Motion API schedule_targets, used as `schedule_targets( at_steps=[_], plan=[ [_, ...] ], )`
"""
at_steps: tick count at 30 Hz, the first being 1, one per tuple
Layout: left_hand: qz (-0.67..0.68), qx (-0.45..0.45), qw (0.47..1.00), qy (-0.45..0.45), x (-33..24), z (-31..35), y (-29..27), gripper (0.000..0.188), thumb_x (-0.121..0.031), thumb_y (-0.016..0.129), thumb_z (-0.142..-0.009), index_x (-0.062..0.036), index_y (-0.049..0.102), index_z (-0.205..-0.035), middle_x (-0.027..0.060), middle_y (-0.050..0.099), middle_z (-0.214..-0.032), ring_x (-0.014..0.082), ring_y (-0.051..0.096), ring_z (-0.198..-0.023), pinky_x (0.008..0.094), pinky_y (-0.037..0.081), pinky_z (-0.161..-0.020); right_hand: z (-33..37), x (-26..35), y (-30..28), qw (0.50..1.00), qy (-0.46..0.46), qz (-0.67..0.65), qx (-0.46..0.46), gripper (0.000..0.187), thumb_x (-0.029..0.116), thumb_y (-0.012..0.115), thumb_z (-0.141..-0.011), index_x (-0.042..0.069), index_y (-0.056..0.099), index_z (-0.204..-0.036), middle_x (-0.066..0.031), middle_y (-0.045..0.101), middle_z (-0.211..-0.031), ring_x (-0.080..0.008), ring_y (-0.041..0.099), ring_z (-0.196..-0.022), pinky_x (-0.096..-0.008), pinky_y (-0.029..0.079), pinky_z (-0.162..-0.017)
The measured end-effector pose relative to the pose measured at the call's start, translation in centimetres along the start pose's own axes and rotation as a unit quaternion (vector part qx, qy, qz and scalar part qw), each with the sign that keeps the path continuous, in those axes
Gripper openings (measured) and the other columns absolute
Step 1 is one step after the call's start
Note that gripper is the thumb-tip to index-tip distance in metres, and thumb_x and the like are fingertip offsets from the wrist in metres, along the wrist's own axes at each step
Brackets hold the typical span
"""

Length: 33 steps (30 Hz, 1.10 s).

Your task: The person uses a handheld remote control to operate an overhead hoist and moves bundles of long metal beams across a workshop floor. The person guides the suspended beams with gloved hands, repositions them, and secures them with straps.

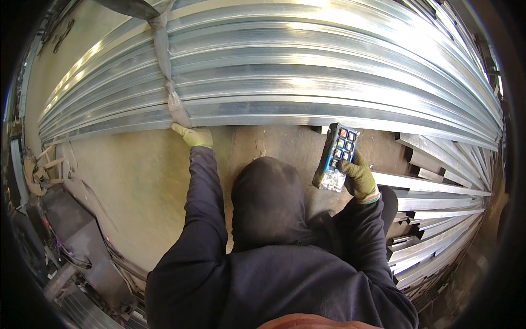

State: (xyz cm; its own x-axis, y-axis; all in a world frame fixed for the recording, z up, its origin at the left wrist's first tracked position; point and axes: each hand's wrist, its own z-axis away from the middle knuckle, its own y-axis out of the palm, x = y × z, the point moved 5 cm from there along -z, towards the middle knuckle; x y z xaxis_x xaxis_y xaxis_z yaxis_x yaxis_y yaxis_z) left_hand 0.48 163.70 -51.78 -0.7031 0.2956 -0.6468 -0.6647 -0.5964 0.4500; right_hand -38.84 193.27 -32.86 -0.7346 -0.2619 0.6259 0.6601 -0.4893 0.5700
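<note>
My left hand, in a yellowish glove, grips the grey lifting sling low down, where it passes under the near edge of the metal profiles. Part of the fingers is hidden at that edge. The sling runs up over the bundle of long, shiny metal profiles, which spans the view in front of me. In my right hand, also gloved, is a handheld remote control with a blue edge and rows of coloured buttons. My thumb lies over its lower buttons. The remote is just short of the bundle's near edge.
More metal profiles lie stacked at the right, their cut ends pointing toward me. Dark machinery with cables stands at the lower left. Beneath the bundle is a pale, dusty floor. A dark strap crosses the top left.
</note>
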Motion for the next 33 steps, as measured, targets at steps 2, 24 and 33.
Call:
schedule_targets(
  at_steps=[2, 24, 33],
  plan=[
    [-0.003, 0.004, 1.0, 0.007, 0.0, -0.1, 0.0, 0.092, -0.083, 0.048, -0.091, -0.0178, 0.048, -0.156, 0.0018, 0.045, -0.161, 0.0209, 0.042, -0.143, 0.0337, 0.029, -0.121, -0.1, 0.2, 0.3, 1.0, -0.011, 0.002, -0.006, 0.067, 0.013, 0.084, -0.087, 0.003, 0.052, -0.145, -0.0061, 0.069, -0.124, -0.0194, 0.067, -0.112, -0.036, 0.054, -0.1],
    [-0.497, 0.03, 0.867, 0.01, -5.7, -1.1, -2.8, 0.095, -0.077, 0.052, -0.095, 0.0036, 0.049, -0.145, 0.0172, 0.062, -0.126, 0.0281, 0.064, -0.106, 0.0379, 0.054, -0.091, -2.2, 4.3, -0.2, 0.999, -0.028, -0.037, 0.006, 0.052, 0.024, 0.064, -0.105, 0.0, 0.046, -0.148, -0.0117, 0.067, -0.125, -0.0208, 0.067, -0.111, -0.0375, 0.057, -0.098],
    [-0.612, 0.011, 0.783, 0.112, -11.4, 8.5, -0.1, 0.06, -0.059, 0.065, -0.097, -0.008, 0.066, -0.129, 0.0022, 0.062, -0.087, 0.0139, 0.056, -0.071, 0.0308, 0.046, -0.061, -5.7, 2.3, -4.5, 0.992, -0.07, -0.096, 0.042, 0.041, 0.027, 0.066, -0.104, 0.001, 0.057, -0.135, -0.0074, 0.07, -0.116, -0.018, 0.069, -0.1, -0.0349, 0.059, -0.088]
  ],
)
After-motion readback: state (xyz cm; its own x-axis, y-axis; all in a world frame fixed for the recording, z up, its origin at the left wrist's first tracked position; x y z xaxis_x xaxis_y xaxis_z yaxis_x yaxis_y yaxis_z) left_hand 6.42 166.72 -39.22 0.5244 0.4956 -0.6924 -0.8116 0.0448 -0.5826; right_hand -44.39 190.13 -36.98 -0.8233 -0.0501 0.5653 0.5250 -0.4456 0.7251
